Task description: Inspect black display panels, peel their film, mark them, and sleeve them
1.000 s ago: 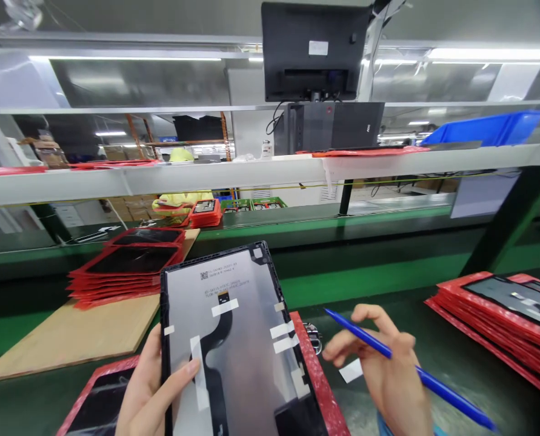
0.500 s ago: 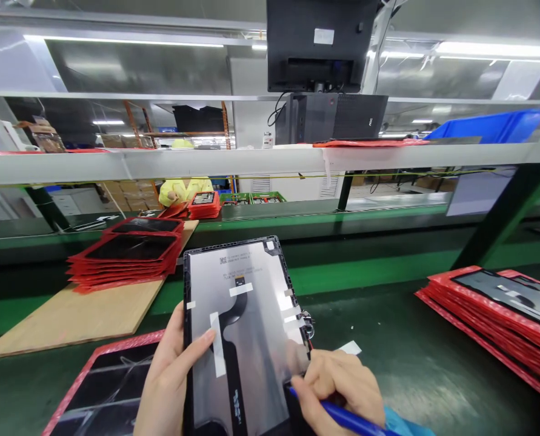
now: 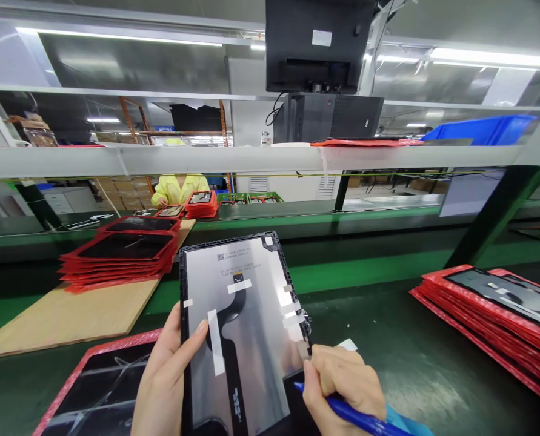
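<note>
- My left hand [image 3: 167, 375] clamps the left edge of a flat rectangular display panel with a matte silver back and black frame [image 3: 246, 327], thumb laid across its face; it is held tilted up over the dark green glossy bench [image 3: 410, 363].
- My right hand [image 3: 342, 384] is closed around a slim blue plastic pen-like tool [image 3: 356, 418], fingertips against the panel's right edge beside small white tape strips [image 3: 292, 312].
- I judge the work to be mid-way: several tape strips already sit on the back and along a black curved flex ribbon [image 3: 226, 327], and the hand is at the right edge, so that spot looks unfinished.
- A loose white paper scrap [image 3: 348, 344] lies on the bench just beside my right hand.
- Stacks of thin red crinkled trays holding dark glossy panels sit left [image 3: 119, 257] and right [image 3: 492, 315]; another red tray [image 3: 97, 387] lies under my left wrist.
- A plain brown board [image 3: 70, 315] carries the left stack.
</note>
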`<state>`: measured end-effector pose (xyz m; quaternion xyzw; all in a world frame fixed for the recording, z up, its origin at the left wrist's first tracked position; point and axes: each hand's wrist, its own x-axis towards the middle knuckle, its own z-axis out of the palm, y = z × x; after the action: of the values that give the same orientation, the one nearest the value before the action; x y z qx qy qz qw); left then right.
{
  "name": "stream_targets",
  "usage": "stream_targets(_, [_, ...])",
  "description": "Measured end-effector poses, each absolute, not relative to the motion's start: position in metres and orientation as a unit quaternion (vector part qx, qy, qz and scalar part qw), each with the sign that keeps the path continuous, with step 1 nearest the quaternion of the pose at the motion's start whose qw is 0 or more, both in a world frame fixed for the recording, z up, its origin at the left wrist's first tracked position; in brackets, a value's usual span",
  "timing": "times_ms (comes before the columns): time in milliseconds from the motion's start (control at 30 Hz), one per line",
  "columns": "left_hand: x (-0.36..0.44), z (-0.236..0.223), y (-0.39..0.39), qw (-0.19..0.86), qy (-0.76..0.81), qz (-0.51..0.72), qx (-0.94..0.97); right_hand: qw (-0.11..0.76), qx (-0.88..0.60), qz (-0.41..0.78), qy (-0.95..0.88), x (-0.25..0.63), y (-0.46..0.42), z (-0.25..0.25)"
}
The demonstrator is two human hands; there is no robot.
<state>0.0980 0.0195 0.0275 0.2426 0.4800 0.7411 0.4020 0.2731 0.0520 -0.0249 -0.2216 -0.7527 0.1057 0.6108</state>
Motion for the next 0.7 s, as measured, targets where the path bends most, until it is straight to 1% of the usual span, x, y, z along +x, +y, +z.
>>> stream_targets(100, [0.097, 0.025, 0.02, 0.399, 0.484, 0.741, 0.239, 0.626, -0.229, 0.172, -0.725, 0.274, 0.053, -0.028])
stream_targets(233, [0.094, 0.025, 0.02, 0.392, 0.482, 0.746, 0.24, 0.681, -0.182, 0.381, -0.599, 0.274, 0.054, -0.026])
stream_targets(333, [0.09, 0.027, 0.019, 0.395, 0.478, 0.747, 0.24, 0.682, -0.171, 0.477, -0.527, 0.28, 0.056, -0.021])
stream_targets(400, [0.089, 0.028, 0.018, 0.392, 0.469, 0.755, 0.239, 0.667, -0.221, 0.49, -0.516, 0.286, 0.059, -0.017])
stream_targets(500, [0.089, 0.029, 0.015, 0.381, 0.45, 0.774, 0.23, 0.639, -0.292, 0.464, -0.539, 0.294, 0.067, -0.011])
stream_targets(600, [0.086, 0.026, 0.013, 0.347, 0.457, 0.783, 0.24, 0.611, -0.287, 0.472, -0.567, 0.297, 0.076, -0.007])
stream_targets(700, [0.081, 0.018, 0.013, 0.27, 0.489, 0.77, 0.307, 0.579, -0.252, 0.541, -0.556, 0.296, 0.081, -0.007])
